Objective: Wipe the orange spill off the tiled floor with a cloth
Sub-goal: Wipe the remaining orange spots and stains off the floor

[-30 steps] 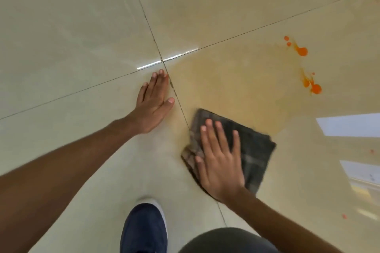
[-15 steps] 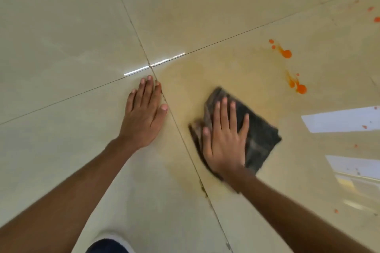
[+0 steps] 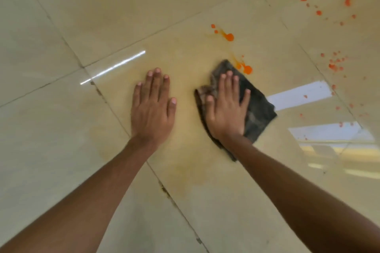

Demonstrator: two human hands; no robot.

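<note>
Pressing cloth (image 3: 258, 109) flat, right hand (image 3: 226, 113), left hand (image 3: 153, 109) splayed

Left hand (image 3: 153, 107), right hand (image 3: 226, 109): both bare. Forearms (image 3: 92, 191) uncovered as far as seen. Fingernails (image 3: 157, 70) trimmed short, rounded.

Dark cloth (image 3: 255, 107) lies flat — beside orange spill (image 3: 245, 69) on tiled floor (image 3: 82, 16).

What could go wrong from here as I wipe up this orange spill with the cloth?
The cloth under your right hand sits at the edge of the orange drops; a flat push may smear them into the yellowish film already on the tile. Your left hand rests flat on that film, so it could slip. The scattered droplets on the far right are easy to miss.
</note>
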